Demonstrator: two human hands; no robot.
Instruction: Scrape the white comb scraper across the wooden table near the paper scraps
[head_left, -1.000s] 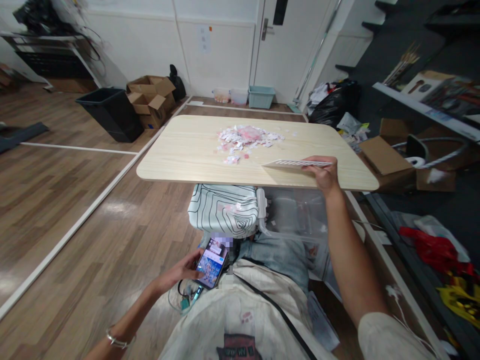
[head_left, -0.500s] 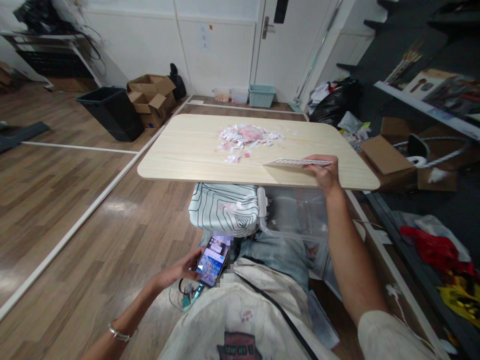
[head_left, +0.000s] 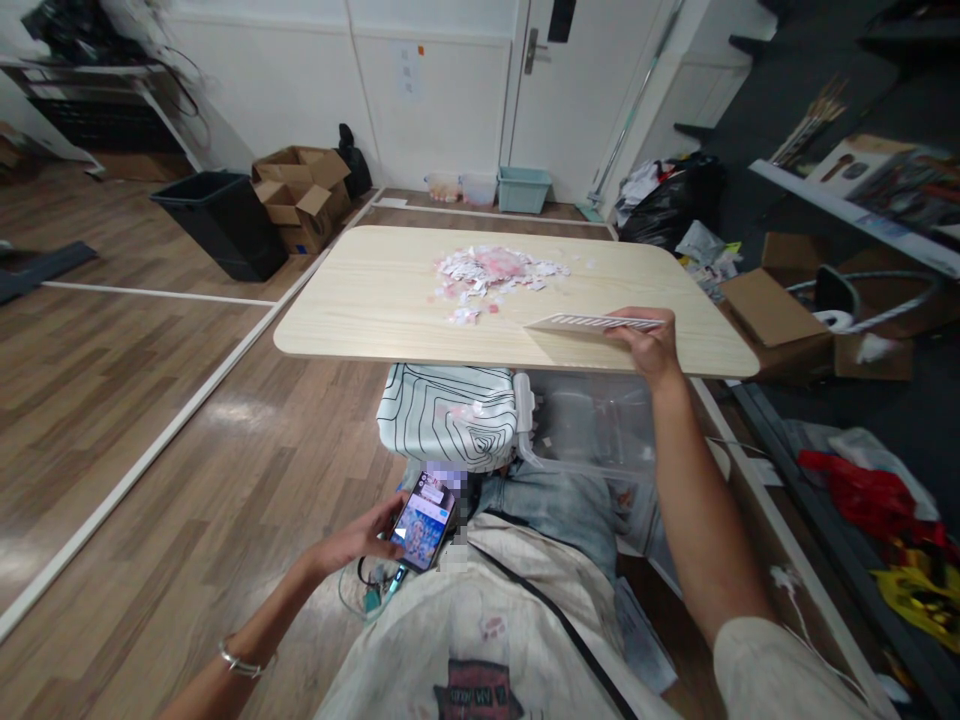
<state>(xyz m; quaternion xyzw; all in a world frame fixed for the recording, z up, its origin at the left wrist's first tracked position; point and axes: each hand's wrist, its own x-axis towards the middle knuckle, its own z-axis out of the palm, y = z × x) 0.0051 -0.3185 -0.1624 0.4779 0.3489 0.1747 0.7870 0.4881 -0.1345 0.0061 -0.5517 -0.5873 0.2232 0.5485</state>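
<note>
My left hand [head_left: 367,535] is closed round the edge of a smartphone [head_left: 424,525], its screen lit, low in front of my body. A cable runs from the phone's lower end. Over the near right part of the table, my right hand [head_left: 649,340] pinches a thin flat sheet or card with white stripes [head_left: 585,322], tilted so I see it nearly edge-on. What is on its face I cannot make out. Behind it on the pale wooden table [head_left: 360,310] lies a heap of small white and pink paper-like scraps [head_left: 487,268], with a few loose bits nearer me.
A patterned fabric-covered box [head_left: 450,415] and a clear plastic bin [head_left: 592,420] stand below the table's near edge. Beyond the table are a black waste bin [head_left: 225,230], cardboard boxes [head_left: 307,190] and a teal tub [head_left: 523,190]. Another open carton [head_left: 780,310] sits at the right.
</note>
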